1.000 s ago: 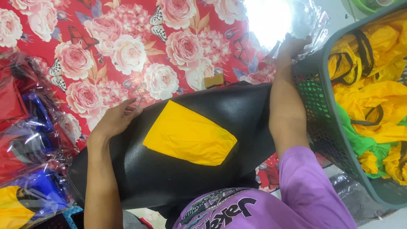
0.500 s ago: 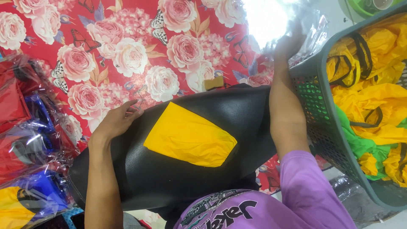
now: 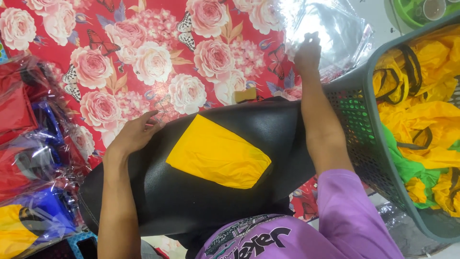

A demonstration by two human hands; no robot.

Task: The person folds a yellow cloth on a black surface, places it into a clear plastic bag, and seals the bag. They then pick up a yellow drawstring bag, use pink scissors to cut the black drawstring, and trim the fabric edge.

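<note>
Plastic bags (image 3: 330, 33): right hand (image 3: 307, 52) fingers pinch one; left hand (image 3: 136, 134) rests open beside one yellow cloth (image 3: 218, 153).

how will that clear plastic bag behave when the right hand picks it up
The clear plastic bag probably lifts light and floppy: it lies crinkled and see-through under the right hand. Its glossy glare suggests a slippery film that may slide on the floral cloth.

Open run: rose-print counter (image 3: 143, 57) bare across the far middle, between left hand (image 3: 134, 136) and right hand (image 3: 307, 53). Left edge blocked by stacked wrapped bundles (image 3: 28, 144). Right side walled off by grey mesh basket (image 3: 357, 129), packed with yellow bags. Clear plastic sheet (image 3: 335, 33) clutters far right. Near side taken by black cushion (image 3: 201, 192).
</note>
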